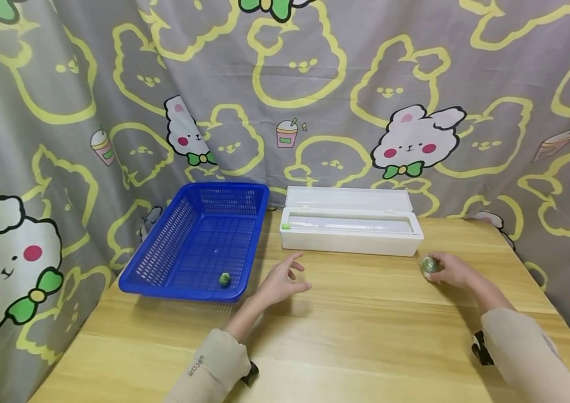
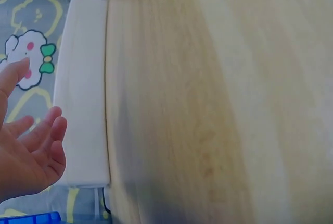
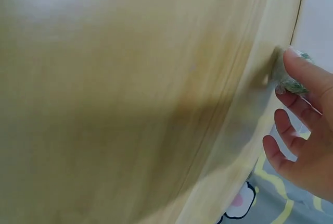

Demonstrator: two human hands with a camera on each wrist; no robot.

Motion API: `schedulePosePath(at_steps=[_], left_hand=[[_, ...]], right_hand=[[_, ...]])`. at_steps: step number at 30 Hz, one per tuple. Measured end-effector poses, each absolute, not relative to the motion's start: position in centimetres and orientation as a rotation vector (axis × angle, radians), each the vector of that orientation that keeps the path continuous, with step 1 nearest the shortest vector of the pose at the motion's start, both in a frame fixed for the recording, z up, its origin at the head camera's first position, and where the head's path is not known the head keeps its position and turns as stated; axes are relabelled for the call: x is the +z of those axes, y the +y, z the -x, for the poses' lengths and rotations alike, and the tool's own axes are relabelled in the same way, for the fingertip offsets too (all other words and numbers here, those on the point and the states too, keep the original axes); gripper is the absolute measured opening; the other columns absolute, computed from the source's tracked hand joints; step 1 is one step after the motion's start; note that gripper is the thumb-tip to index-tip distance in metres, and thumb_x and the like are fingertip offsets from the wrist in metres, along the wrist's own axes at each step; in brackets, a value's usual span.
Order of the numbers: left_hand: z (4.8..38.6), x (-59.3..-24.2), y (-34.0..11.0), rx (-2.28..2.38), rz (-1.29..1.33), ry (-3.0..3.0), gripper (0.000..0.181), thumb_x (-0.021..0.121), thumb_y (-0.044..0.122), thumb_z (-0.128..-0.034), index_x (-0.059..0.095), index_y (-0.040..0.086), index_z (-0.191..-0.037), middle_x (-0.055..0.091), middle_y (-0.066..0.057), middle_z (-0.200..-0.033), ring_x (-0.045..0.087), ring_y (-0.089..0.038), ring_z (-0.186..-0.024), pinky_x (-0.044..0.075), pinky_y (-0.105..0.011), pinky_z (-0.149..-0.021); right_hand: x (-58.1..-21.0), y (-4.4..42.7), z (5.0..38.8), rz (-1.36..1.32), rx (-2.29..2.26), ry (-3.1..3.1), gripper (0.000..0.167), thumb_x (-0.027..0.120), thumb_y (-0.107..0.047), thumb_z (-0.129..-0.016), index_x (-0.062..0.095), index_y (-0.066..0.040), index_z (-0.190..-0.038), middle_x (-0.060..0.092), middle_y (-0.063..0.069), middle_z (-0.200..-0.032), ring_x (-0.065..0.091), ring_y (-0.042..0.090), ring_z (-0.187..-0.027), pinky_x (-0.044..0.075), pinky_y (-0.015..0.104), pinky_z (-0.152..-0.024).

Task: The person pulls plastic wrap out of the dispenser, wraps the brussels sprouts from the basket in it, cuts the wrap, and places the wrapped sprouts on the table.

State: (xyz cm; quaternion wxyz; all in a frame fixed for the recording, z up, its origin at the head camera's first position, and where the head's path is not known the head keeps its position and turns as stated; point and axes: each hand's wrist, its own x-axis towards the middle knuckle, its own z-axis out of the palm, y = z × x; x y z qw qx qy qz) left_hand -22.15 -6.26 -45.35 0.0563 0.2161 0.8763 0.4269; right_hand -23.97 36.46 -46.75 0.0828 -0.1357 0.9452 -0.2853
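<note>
My right hand (image 1: 450,271) pinches a small round green vegetable wrapped in clear plastic film (image 1: 429,265), close to the tabletop at the right end of the white box. In the right wrist view, thumb and fingertips grip the wrapped green vegetable (image 3: 296,78), and crinkled film shows around it. My left hand (image 1: 281,282) holds nothing, its fingers loosely bent, between the blue basket and the white box. One small green vegetable (image 1: 224,279), perhaps a Brussels sprout, lies in the near right corner of the blue basket (image 1: 257,240).
The long white box (image 1: 350,244), which looks like a cling film dispenser, stands at the back with its lid (image 1: 347,198) raised. A green slider (image 1: 286,226) sits at its left end. Behind the wooden table (image 1: 365,336) hangs a patterned curtain (image 1: 315,84).
</note>
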Motion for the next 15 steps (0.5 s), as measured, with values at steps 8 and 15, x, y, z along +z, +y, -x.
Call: schedulePosePath(at_steps=[8, 15], left_hand=[[22.1, -45.9, -6.4, 1.311, -0.637, 2.65, 0.074, 0.073, 0.023, -0.0745, 0.036, 0.006, -0.136, 0.062, -0.014, -0.109, 0.056, -0.028, -0.086, 0.044, -0.03, -0.068], [22.1, -45.9, -6.7, 1.298, -0.627, 2.654, 0.072, 0.073, 0.023, -0.075, 0.037, 0.009, -0.136, 0.062, -0.014, -0.109, 0.057, -0.025, -0.084, 0.044, -0.029, -0.067]], right_hand=[[-46.7, 36.9, 25.1, 0.336, -0.751, 2.876, 0.061, 0.07, -0.007, -0.074, 0.04, 0.024, -0.117, 0.052, 0.037, -0.102, 0.053, 0.038, -0.087, 0.043, 0.047, -0.076], [-46.6, 36.8, 25.4, 0.343, -0.725, 2.873, 0.062, 0.07, -0.007, -0.074, 0.039, 0.023, -0.118, 0.05, 0.039, -0.104, 0.051, 0.044, -0.092, 0.04, 0.053, -0.08]])
